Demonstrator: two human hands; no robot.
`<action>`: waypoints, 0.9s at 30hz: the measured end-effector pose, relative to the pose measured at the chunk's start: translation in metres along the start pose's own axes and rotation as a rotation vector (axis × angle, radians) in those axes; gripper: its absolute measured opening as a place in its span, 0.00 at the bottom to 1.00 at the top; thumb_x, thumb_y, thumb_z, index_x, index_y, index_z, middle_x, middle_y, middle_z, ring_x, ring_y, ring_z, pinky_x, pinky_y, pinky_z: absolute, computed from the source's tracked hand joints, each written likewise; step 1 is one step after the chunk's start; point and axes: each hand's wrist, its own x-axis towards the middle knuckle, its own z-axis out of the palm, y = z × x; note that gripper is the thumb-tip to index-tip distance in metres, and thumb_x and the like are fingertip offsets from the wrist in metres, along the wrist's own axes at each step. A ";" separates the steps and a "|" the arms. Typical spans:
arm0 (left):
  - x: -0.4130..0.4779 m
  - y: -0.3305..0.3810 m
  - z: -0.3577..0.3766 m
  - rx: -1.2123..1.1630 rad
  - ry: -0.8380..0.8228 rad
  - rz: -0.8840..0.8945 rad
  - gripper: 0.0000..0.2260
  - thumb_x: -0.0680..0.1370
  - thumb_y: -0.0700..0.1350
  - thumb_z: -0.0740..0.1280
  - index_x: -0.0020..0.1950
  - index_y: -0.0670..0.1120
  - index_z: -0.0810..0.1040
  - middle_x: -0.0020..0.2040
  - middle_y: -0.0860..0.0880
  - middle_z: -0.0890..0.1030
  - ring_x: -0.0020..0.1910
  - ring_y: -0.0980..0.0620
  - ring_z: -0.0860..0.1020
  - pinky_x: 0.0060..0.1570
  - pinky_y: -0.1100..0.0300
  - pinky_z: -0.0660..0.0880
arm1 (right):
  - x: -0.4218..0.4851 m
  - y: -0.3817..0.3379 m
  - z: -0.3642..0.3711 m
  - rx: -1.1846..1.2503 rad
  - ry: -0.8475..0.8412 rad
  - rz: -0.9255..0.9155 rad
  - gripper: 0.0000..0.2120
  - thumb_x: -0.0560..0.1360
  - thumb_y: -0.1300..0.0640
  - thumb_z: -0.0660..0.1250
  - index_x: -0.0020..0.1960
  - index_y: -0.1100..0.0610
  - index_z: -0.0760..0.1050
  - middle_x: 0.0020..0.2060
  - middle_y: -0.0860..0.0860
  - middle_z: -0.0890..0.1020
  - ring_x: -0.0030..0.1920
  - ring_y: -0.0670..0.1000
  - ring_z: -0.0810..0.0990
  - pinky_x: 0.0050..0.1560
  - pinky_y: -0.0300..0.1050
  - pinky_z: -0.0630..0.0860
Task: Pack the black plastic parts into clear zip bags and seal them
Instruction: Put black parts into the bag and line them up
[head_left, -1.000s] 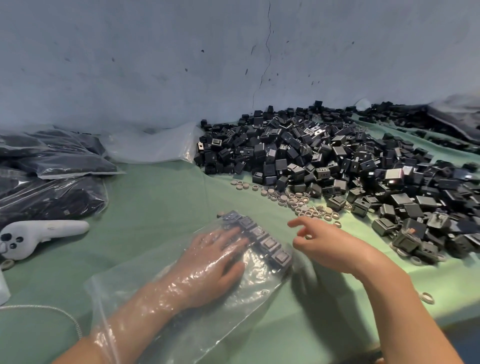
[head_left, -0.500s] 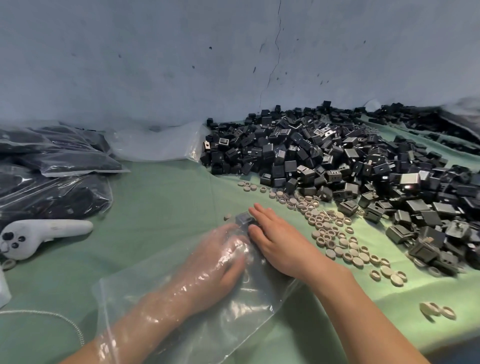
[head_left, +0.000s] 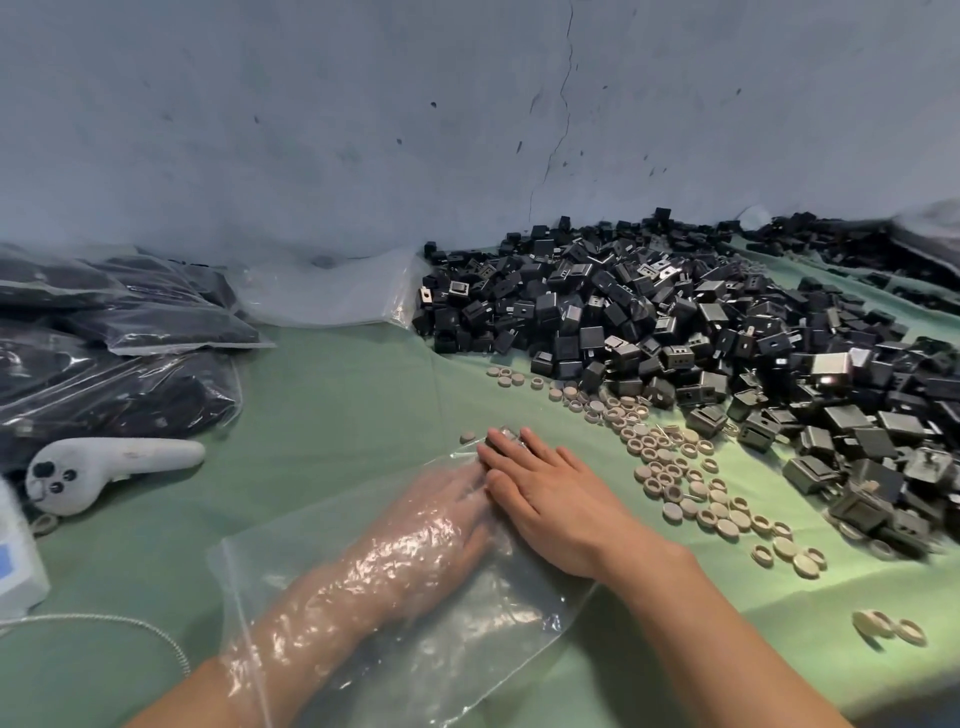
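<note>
Spreading across almost the whole lower frame is a green cloth, and on its right half, up against the wall, lies a great loose heap of black plastic parts. At the left edge sit filled bags, dark with parts, stacked on one another. Behind them, centre frame by the wall, is a slack pile of empty clear bags.

Low in the centre lies the clear zip bag, flat on the cloth with its mouth toward the bottom of the frame. The left hand is pushed deep inside it, fingers stretched forward and gripping nothing I can see, though their tips are hidden. The right hand rests flat on top of the bag from outside, fingers straight, pressing rather than grasping.

A white controller lies left of the bag. Beige rings trail along the heap's near edge. One dark part shows at the bag's far end, under the right fingertips.
</note>
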 end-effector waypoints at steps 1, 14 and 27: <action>-0.003 0.001 -0.002 -0.047 0.002 0.010 0.19 0.83 0.40 0.60 0.74 0.41 0.68 0.76 0.47 0.66 0.76 0.51 0.63 0.75 0.57 0.56 | 0.001 0.000 0.002 -0.022 -0.002 0.010 0.26 0.84 0.39 0.38 0.81 0.41 0.46 0.79 0.37 0.44 0.79 0.44 0.39 0.80 0.53 0.41; -0.076 -0.060 -0.059 -0.172 0.312 -0.230 0.07 0.73 0.53 0.66 0.46 0.57 0.84 0.48 0.64 0.83 0.48 0.65 0.81 0.49 0.69 0.75 | 0.001 -0.002 0.007 -0.203 0.064 0.182 0.30 0.84 0.39 0.38 0.82 0.49 0.42 0.80 0.44 0.39 0.80 0.53 0.37 0.78 0.59 0.38; 0.033 -0.056 -0.099 -0.168 0.617 -0.441 0.13 0.77 0.36 0.63 0.42 0.54 0.78 0.38 0.58 0.81 0.30 0.58 0.73 0.33 0.64 0.70 | 0.016 0.022 -0.034 0.607 0.577 0.333 0.28 0.84 0.39 0.48 0.80 0.49 0.56 0.77 0.47 0.66 0.76 0.49 0.63 0.76 0.56 0.62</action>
